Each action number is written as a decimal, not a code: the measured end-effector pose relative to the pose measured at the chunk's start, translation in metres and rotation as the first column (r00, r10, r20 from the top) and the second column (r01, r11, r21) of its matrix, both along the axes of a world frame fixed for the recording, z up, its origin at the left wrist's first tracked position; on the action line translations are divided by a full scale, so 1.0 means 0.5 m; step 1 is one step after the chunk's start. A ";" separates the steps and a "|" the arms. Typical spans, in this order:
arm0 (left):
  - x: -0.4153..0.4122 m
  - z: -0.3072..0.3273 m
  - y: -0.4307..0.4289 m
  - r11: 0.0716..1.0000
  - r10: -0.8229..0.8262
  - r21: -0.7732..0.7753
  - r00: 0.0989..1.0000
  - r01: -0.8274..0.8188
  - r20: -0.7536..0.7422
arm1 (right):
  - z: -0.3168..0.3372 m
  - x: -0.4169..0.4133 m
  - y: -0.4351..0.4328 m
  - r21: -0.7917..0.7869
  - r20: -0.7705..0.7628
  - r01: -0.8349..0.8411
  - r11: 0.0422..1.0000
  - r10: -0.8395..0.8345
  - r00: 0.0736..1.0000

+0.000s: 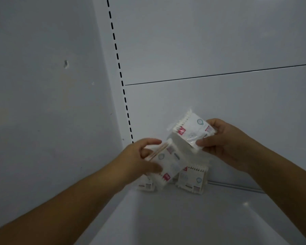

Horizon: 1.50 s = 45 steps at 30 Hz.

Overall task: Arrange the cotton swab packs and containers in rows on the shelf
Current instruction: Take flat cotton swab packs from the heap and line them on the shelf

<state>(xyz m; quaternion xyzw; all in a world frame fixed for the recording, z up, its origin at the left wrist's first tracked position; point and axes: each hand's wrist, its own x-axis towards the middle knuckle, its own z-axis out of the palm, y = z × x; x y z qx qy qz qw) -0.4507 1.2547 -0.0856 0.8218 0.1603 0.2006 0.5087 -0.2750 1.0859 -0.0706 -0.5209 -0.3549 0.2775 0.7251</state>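
My left hand (pixel 141 160) grips a clear cotton swab pack (pixel 168 163) with wooden sticks and a red label, tilted just above the shelf's back left corner. My right hand (pixel 224 140) holds a second swab pack (pixel 191 129) higher up, in front of the back panel, thumb on its lower edge. A third pack (pixel 193 179) stands upright on the white shelf (pixel 184 218) against the back panel. Another pack (pixel 147 185) peeks out below my left hand, mostly hidden.
A grey wall (pixel 42 103) closes the left side. A white upright (pixel 120 76) with a column of black slots runs down to the corner. The white back panel (pixel 219 50) has a horizontal seam.
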 end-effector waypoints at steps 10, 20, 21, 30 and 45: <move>0.047 0.050 -0.002 0.746 0.016 0.660 0.989 0.087 -0.149 | 0.024 -0.001 -0.017 0.083 0.032 0.086 0.993 -0.089 0.996; 0.099 -0.044 0.031 0.533 -0.063 0.834 0.990 0.143 -0.129 | -0.092 -0.057 -0.049 -0.258 0.611 0.514 0.818 -0.274 0.743; 0.101 -0.053 0.034 0.498 -0.068 0.856 0.991 0.136 -0.118 | -0.110 -0.062 -0.050 -0.290 0.742 0.581 0.761 -0.205 0.638; 0.113 -0.126 0.058 0.310 -0.002 0.908 0.956 0.280 -0.294 | -0.167 -0.071 -0.011 -0.114 0.985 0.734 0.670 0.174 -0.006; 0.119 -0.146 0.078 0.294 -0.104 0.928 0.973 0.228 -0.206 | -0.151 -0.064 -0.018 -0.199 0.907 0.819 0.538 0.417 -0.054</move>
